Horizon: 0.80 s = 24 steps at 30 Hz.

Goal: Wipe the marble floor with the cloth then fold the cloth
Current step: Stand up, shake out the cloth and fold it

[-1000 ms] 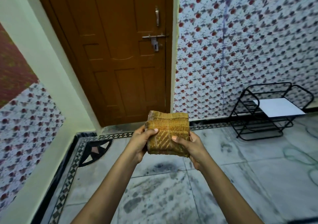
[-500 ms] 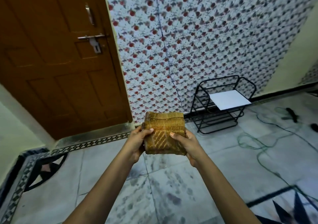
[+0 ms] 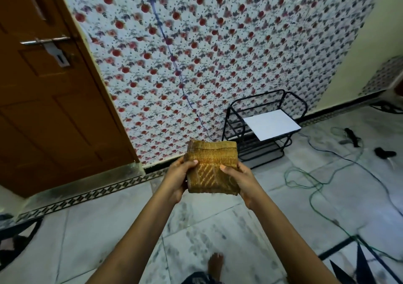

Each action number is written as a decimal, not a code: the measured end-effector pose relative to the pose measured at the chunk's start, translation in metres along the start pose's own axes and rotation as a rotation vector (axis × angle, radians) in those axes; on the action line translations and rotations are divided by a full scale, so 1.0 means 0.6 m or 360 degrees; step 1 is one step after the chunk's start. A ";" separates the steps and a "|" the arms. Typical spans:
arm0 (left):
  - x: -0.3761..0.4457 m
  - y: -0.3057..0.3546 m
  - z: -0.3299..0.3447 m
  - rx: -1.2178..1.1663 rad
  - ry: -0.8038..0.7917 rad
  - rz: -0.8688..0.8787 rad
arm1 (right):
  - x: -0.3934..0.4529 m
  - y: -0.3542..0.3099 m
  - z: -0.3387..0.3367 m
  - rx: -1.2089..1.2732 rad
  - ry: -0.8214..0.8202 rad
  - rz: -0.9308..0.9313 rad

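A mustard-yellow cloth (image 3: 212, 166), folded into a thick square, is held up in front of me above the marble floor (image 3: 218, 229). My left hand (image 3: 177, 178) grips its left edge with the thumb across the front. My right hand (image 3: 242, 175) grips the right edge the same way. The fingers behind the cloth are hidden. The white marble has grey smudges and tile seams.
A black wire rack (image 3: 263, 126) with a white sheet on it stands against the floral wall at right. Green and blue cables (image 3: 316, 187) trail across the floor on the right. A brown wooden door (image 3: 50, 100) is at left. My bare foot (image 3: 214, 262) shows below.
The view has swung to the right: the door slid to the left edge, and the rack and cables came further into sight. Both hands keep the same hold on the folded cloth.
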State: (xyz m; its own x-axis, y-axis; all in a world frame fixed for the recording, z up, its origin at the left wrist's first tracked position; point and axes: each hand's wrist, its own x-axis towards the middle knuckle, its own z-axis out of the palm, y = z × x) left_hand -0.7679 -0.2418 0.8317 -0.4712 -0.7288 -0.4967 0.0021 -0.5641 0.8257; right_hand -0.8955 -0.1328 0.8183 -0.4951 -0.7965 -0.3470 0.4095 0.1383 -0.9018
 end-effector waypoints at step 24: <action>0.498 0.030 0.659 0.0077 -0.0004 -0.0277 | 0.508 -0.298 -0.579 -0.0110 0.0146 0.0242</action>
State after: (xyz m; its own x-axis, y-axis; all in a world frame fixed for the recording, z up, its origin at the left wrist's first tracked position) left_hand -1.2576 -0.3164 0.8035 -0.4631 -0.6207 -0.6326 -0.1224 -0.6622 0.7393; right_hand -1.3860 -0.1960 0.7842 -0.5008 -0.7068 -0.4997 0.4329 0.2955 -0.8516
